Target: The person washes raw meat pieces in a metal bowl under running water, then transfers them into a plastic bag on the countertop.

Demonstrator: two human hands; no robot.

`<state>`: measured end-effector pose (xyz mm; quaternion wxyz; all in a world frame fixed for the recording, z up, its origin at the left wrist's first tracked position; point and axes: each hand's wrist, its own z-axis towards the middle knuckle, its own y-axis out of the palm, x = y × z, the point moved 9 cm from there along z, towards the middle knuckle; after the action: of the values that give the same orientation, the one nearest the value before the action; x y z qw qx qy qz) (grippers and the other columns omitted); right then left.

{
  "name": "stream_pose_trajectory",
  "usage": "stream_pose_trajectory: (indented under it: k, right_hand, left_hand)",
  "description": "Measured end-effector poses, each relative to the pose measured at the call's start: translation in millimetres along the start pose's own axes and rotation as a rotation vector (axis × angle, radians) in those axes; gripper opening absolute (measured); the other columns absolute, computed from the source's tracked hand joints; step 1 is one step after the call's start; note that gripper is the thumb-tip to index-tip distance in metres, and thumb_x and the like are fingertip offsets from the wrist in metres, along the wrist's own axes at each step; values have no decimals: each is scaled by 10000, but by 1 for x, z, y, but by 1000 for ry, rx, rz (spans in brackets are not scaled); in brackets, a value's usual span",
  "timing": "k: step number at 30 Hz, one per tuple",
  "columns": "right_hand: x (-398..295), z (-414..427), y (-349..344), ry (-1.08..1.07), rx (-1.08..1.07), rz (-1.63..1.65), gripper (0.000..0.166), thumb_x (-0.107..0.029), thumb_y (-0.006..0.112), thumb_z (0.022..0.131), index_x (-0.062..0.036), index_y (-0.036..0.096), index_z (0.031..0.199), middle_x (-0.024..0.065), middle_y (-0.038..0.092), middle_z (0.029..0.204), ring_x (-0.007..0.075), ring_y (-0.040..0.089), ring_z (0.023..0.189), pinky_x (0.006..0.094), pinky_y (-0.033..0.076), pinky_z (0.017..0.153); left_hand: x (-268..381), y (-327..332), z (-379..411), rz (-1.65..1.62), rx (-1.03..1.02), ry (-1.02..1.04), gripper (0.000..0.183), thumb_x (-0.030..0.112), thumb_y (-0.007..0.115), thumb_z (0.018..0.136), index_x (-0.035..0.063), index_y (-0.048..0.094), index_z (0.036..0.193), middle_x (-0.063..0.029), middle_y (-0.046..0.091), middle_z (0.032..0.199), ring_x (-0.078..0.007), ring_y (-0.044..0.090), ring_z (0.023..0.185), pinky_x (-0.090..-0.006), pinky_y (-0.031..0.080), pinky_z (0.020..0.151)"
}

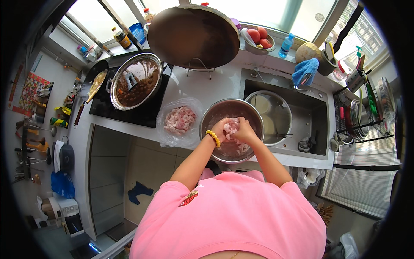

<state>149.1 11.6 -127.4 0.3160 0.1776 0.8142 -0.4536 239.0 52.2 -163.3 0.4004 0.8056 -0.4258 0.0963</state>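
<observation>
Both hands are inside a large stainless steel bowl (212,113) at the counter's front edge. My left hand (220,129), with beaded bracelets at the wrist, is closed around raw sliced meat (231,128). From the other side my right hand (245,132) grips the same pale pink clump. Loose meat slices (242,148) lie in the bowl below my right hand. Left of the bowl, more raw meat (179,119) sits on a clear plastic bag (165,139). Fingertips are partly hidden by the meat.
A lidded pot (137,81) stands on the black cooktop (136,116), beside a pan (97,69) of food. At right, a metal basin (288,119) with pale round pieces in liquid sits in the sink (310,129). A large round lid (194,37) leans upright behind.
</observation>
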Motion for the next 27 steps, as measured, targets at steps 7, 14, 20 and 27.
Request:
stream_pose_trajectory:
  k: [7,14,20,27]
  right_hand:
    - [-41,-23,-9,-153,20,156,620,-96,657,709,-45,442,1288,196,548,1171,294,579,1041,361,471,899]
    - [63,12,-7,54,340,885,240,-226,585,909,-51,584,1073,58,628,940,144,599,864,280,491,804]
    - [56,37,85,264,-211,1984,397,-363,425,958,-44,557,1155,130,605,1166,297,583,1055,445,448,949]
    - [22,15,67,212,-293,2042,431,-399,413,958,-40,566,1143,145,616,1140,286,593,1063,422,461,956]
  left_hand:
    - [-2,-12,12,-308,29,193,235,314,639,880,97,602,963,-47,642,866,-170,641,795,-324,548,692]
    - [17,8,-1,-568,-55,256,293,290,683,811,69,593,980,-69,628,952,-231,640,847,-393,549,775]
    - [21,10,3,-322,22,568,242,125,660,806,59,548,1010,-56,589,954,-182,604,845,-320,530,767]
    - [39,25,-34,528,297,986,277,156,697,789,69,577,1024,-73,578,991,-198,558,911,-327,486,793]
